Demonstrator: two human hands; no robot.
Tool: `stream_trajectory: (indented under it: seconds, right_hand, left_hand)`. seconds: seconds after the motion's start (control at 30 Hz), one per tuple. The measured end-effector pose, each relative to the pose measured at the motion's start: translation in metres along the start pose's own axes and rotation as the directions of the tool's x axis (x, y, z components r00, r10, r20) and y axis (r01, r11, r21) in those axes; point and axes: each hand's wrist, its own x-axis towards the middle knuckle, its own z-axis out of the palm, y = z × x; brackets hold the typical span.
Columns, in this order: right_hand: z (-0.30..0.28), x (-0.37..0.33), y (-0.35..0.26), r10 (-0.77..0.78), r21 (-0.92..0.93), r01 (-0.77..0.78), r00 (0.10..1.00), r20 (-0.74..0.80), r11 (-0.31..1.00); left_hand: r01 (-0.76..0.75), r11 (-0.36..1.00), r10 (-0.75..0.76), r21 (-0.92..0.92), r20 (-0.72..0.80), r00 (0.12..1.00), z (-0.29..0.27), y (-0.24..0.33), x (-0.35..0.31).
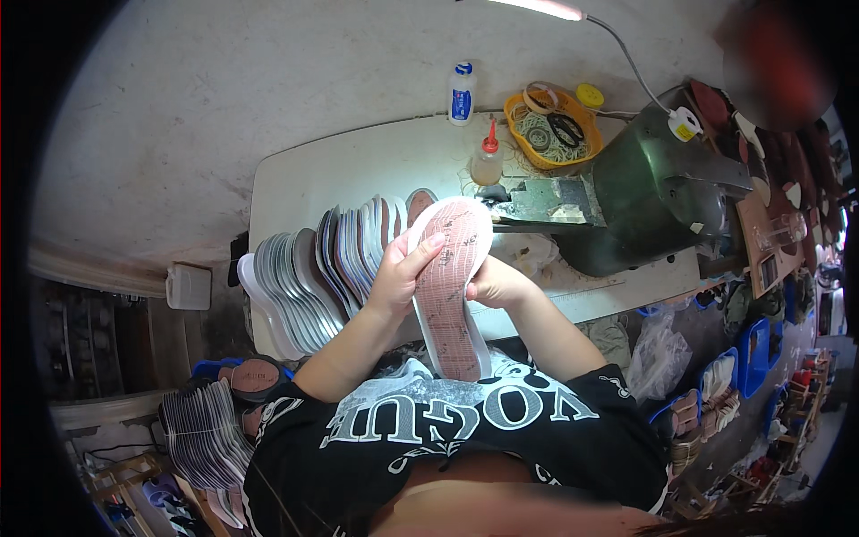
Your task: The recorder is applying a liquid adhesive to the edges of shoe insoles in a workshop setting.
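Observation:
Both of my hands hold one shoe insole [449,295], its reddish patterned face turned up and a white border around it. On the toe part, my left hand [404,273] is closed, thumb on the top face and fingers hidden underneath. My right hand [499,283] grips the opposite edge near the middle, its thumb at the rim. The insole's heel end reaches down to my shirt. Just left of my hands, a long row of insoles [309,268] stands packed on edge on the table. The sewing machine's arm [546,202] lies just beyond the insole's toe.
The machine's dark green body [640,192] stands at the right of the white table [295,179]. Behind are a red-tipped glue bottle [488,159], a white bottle [461,98] and a yellow basket [555,166]. A tied insole bundle [206,438] sits lower left. A lamp [541,7] hangs above.

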Motion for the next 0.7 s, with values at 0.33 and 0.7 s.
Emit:
stream_trajectory:
  seconds: [0.33,0.7]
  right_hand:
    - [0.027,-0.008,-0.043,0.076,-0.548,-0.316,0.906,-0.415,0.775]
    - [0.009,-0.032,-0.023,0.075,0.013,-0.076,0.92,-0.384,0.997]
  left_hand:
    - [-0.28,0.851,0.417,0.443,-0.247,0.875,-0.015,-0.021,0.022]
    - [-0.134,0.925,0.256,0.357,-0.322,0.911,-0.039,-0.023,0.08]
